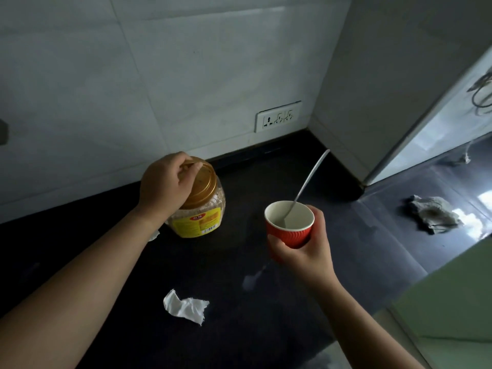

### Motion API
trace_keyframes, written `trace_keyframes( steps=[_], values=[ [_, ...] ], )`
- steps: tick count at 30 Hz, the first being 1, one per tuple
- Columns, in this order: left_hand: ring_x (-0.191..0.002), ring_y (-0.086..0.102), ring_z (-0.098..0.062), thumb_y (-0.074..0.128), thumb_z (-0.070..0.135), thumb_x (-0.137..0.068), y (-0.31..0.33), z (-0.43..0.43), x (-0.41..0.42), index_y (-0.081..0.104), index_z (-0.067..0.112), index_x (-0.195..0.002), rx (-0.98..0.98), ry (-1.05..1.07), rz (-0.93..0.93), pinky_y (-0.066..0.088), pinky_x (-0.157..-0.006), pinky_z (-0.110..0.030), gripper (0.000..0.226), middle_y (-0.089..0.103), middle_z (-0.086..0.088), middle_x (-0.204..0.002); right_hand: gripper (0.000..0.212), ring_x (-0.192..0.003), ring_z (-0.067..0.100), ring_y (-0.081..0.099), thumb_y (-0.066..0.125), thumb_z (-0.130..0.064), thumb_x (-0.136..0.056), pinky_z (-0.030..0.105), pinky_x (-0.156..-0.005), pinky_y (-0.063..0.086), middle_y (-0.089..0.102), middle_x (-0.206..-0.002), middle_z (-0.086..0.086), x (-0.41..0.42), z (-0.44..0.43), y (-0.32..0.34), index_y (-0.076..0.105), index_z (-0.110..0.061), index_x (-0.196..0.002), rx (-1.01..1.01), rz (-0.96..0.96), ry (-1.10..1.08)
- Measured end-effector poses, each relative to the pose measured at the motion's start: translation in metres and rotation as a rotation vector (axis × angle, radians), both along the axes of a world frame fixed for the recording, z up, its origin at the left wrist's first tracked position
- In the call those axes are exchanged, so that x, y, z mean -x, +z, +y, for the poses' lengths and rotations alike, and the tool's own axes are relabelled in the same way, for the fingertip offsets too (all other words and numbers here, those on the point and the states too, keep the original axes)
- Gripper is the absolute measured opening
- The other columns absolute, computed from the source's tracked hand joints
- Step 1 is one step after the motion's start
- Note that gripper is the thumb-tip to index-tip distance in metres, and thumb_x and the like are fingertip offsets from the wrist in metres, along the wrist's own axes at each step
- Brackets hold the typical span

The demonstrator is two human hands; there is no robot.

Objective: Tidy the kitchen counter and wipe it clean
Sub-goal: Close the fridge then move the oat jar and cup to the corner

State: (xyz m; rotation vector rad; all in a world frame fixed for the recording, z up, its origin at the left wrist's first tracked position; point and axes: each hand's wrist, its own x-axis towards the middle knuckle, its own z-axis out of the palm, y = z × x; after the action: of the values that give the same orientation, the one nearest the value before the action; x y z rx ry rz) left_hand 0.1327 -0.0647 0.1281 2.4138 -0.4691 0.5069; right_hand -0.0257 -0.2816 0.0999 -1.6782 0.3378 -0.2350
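A clear plastic jar with a gold lid and yellow label stands on the black counter near the back wall. My left hand grips its lid from above. My right hand holds a red ribbed paper cup just above the counter, right of the jar. A metal spoon stands in the cup, its handle leaning toward the back right. A torn white tissue lies on the counter in front of the jar. A crumpled grey cloth lies far right.
A white socket plate sits low on the tiled back wall. A grey wall corner juts onto the counter at the right. A small pale smear marks the counter below the cup. A light green surface borders the counter's front right.
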Motion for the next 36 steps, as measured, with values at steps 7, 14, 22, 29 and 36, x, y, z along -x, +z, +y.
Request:
trace_keyframes(
  steps=[7, 14, 22, 29, 36],
  values=[
    [-0.066, 0.061, -0.012, 0.058, 0.032, -0.088, 0.043, -0.019, 0.052, 0.065, 0.012, -0.082, 0.042, -0.044, -0.062, 0.040, -0.057, -0.019, 0.022, 0.065, 0.001, -0.071, 0.063, -0.092, 0.002, 0.062, 0.082, -0.007, -0.063, 0.020, -0.066, 0.054, 0.061, -0.103, -0.005, 0.033, -0.022, 0.017, 0.049, -0.033, -0.109, -0.031, -0.048, 0.052],
    [-0.058, 0.048, 0.007, 0.063, 0.023, -0.087, 0.051, -0.058, 0.151, 0.063, 0.013, -0.077, 0.051, 0.061, -0.057, 0.035, -0.054, -0.004, 0.014, 0.049, 0.017, -0.062, 0.063, -0.093, 0.008, 0.063, 0.085, -0.021, -0.061, 0.024, -0.070, 0.053, 0.064, -0.102, -0.005, 0.093, -0.069, 0.011, 0.047, -0.039, -0.109, -0.004, -0.067, 0.139],
    [-0.067, 0.054, -0.008, 0.059, 0.032, -0.086, 0.050, -0.107, 0.324, 0.064, 0.013, -0.075, 0.028, 0.204, 0.017, 0.041, -0.056, -0.015, 0.022, 0.057, 0.008, -0.062, 0.062, -0.091, 0.008, 0.063, 0.084, -0.024, -0.061, 0.026, -0.064, 0.055, 0.062, -0.098, -0.008, 0.193, -0.134, 0.004, 0.047, -0.039, -0.107, 0.021, -0.033, 0.393],
    [-0.070, 0.057, 0.000, 0.058, 0.035, -0.087, 0.020, -0.120, 0.504, 0.062, 0.020, -0.079, 0.097, 0.518, 0.185, 0.037, -0.058, -0.007, 0.018, 0.058, 0.014, -0.067, 0.061, -0.086, -0.007, 0.059, 0.080, -0.010, -0.067, 0.011, -0.057, 0.049, 0.058, -0.102, -0.008, 0.276, -0.129, -0.024, 0.044, -0.032, -0.111, 0.010, 0.089, 0.713],
    [-0.061, 0.055, -0.004, 0.052, 0.046, -0.083, -0.025, -0.108, 0.649, 0.065, 0.017, -0.079, 0.121, 0.866, 0.396, 0.042, -0.058, -0.007, 0.032, 0.065, 0.008, -0.068, 0.072, -0.094, -0.005, 0.055, 0.082, -0.028, -0.064, 0.014, -0.066, 0.048, 0.053, -0.107, -0.018, 0.336, -0.071, -0.046, 0.037, -0.035, -0.121, 0.181, 0.199, 1.020]
  ],
)
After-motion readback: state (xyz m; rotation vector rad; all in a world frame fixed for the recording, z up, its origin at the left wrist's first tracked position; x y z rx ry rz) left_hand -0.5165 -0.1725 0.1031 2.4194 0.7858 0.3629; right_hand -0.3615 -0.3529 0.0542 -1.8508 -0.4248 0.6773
